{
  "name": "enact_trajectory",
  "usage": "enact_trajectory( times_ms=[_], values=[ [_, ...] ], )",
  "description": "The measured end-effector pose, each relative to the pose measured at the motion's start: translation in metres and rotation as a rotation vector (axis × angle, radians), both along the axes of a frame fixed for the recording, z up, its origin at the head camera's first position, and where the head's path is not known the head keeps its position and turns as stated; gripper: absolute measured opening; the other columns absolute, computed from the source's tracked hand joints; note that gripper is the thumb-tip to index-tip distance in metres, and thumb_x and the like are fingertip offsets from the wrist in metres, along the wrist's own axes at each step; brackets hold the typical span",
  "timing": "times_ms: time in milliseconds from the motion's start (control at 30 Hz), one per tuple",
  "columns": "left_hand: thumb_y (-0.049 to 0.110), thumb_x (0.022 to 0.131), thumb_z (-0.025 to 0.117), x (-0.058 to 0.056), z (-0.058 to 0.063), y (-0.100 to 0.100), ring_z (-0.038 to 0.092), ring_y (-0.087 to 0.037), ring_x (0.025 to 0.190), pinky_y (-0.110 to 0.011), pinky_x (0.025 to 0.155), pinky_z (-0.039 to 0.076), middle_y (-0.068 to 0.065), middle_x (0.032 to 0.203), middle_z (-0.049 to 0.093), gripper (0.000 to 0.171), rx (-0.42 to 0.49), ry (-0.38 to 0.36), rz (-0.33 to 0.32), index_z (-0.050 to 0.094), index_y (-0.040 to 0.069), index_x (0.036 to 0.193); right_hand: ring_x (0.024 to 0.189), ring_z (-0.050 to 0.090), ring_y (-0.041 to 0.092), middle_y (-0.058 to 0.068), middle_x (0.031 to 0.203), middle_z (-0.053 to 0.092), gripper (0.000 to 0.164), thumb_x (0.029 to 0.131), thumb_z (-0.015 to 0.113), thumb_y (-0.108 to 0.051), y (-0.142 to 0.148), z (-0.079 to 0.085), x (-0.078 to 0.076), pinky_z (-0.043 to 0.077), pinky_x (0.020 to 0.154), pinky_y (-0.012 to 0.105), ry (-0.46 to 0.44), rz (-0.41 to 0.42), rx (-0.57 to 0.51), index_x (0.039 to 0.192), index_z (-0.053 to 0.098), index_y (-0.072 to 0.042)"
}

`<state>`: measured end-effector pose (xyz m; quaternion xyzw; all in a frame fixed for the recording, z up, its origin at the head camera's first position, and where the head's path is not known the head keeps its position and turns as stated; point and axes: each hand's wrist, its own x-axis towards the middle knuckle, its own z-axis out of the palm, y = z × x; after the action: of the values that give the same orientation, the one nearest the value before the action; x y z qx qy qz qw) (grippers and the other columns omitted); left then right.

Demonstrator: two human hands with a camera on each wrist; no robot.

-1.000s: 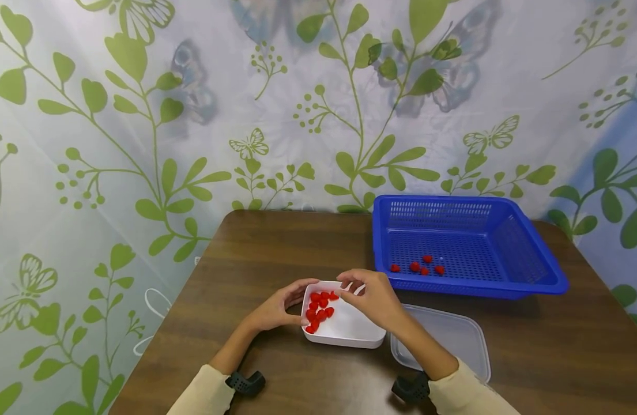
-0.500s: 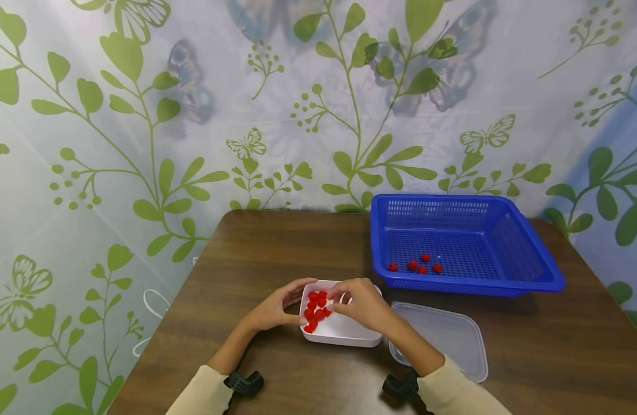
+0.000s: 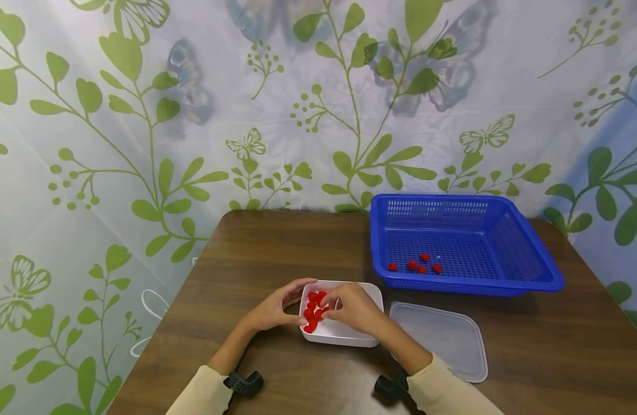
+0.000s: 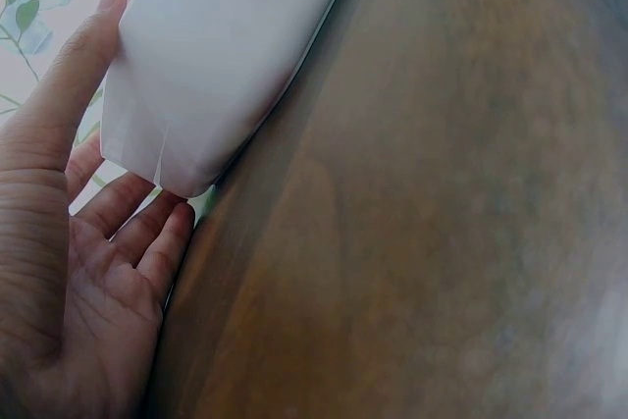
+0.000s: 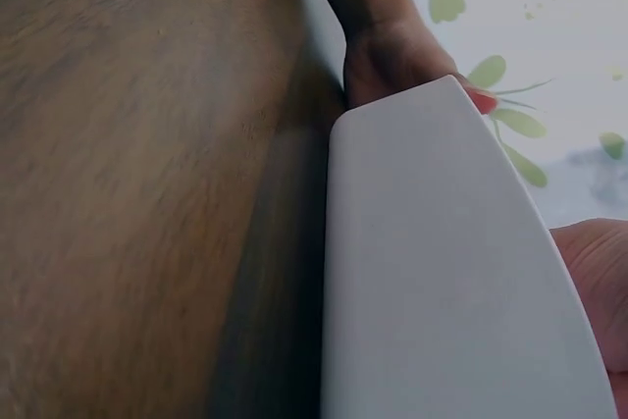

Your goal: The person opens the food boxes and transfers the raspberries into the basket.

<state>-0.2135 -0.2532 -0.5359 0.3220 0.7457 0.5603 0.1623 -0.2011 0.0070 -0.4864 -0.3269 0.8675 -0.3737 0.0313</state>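
Observation:
A white rectangular container point(image 3: 344, 332) stands on the table with several small red berry-like pieces point(image 3: 309, 314) gathered at its left end. My left hand point(image 3: 274, 308) grips that end, thumb on the near side and fingers round the far corner. In the left wrist view the thumb and fingers lie against the container's white wall point(image 4: 216, 56). My right hand point(image 3: 351, 305) reaches down inside, its bent index finger and thumb among the red pieces. Whether they pinch one is hidden. In the right wrist view the container's side point(image 5: 442, 262) covers most of that hand.
A blue perforated basket point(image 3: 526, 285) with several more red pieces point(image 3: 424, 257) stands at the back right. To the right of the container lies a translucent lid point(image 3: 453, 340), partly under my right forearm. Behind the wooden table point(image 3: 276, 242) hangs a leaf-patterned curtain point(image 3: 204, 127).
My right hand has moved left and down, from above the container's middle to the red pieces. The left hand keeps its grip on the container. The view has shifted slightly.

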Motion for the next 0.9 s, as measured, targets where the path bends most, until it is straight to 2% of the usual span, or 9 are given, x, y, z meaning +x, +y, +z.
enact_trajectory(
  times_ms=[267, 500, 733, 900],
  values=[
    [0.011, 0.086, 0.079, 0.0, 0.002, 0.0, 0.04, -0.028, 0.145, -0.034, 0.115, 0.037, -0.005, 0.157, 0.042, 0.081, -0.003, -0.004, -0.001, 0.037, 0.019, 0.155, 0.066, 0.052, 0.007, -0.012, 0.068, 0.062, 0.013, 0.078, 0.088, -0.015, -0.003, -0.002, 0.002, 0.047, 0.061, 0.024, 0.055, -0.04, 0.056, 0.088, 0.081, -0.014],
    [0.006, 0.084, 0.079, 0.0, 0.001, 0.0, 0.04, -0.033, 0.144, -0.033, 0.116, 0.037, -0.011, 0.157, 0.04, 0.084, 0.013, -0.011, 0.0, 0.036, 0.012, 0.156, 0.065, 0.051, 0.007, -0.011, 0.067, 0.061, 0.012, 0.078, 0.088, -0.014, -0.007, -0.004, 0.003, 0.045, 0.059, 0.024, 0.065, -0.055, 0.101, 0.087, 0.08, -0.014],
    [0.007, 0.086, 0.078, 0.0, 0.0, 0.0, 0.04, -0.028, 0.145, -0.032, 0.115, 0.037, -0.006, 0.157, 0.041, 0.081, 0.008, -0.009, 0.001, 0.037, 0.018, 0.155, 0.068, 0.053, 0.008, -0.009, 0.076, 0.071, 0.011, 0.077, 0.089, -0.018, -0.013, -0.005, 0.004, 0.047, 0.062, 0.026, 0.1, -0.077, 0.154, 0.086, 0.082, -0.015],
    [0.009, 0.086, 0.077, 0.0, -0.001, 0.0, 0.04, -0.029, 0.145, -0.034, 0.115, 0.037, -0.006, 0.157, 0.041, 0.081, 0.003, 0.005, 0.0, 0.037, 0.019, 0.155, 0.065, 0.05, 0.008, -0.01, 0.075, 0.07, 0.012, 0.078, 0.089, -0.021, -0.015, -0.007, 0.003, 0.043, 0.059, 0.025, 0.111, -0.077, 0.175, 0.087, 0.082, -0.016]
  ],
)
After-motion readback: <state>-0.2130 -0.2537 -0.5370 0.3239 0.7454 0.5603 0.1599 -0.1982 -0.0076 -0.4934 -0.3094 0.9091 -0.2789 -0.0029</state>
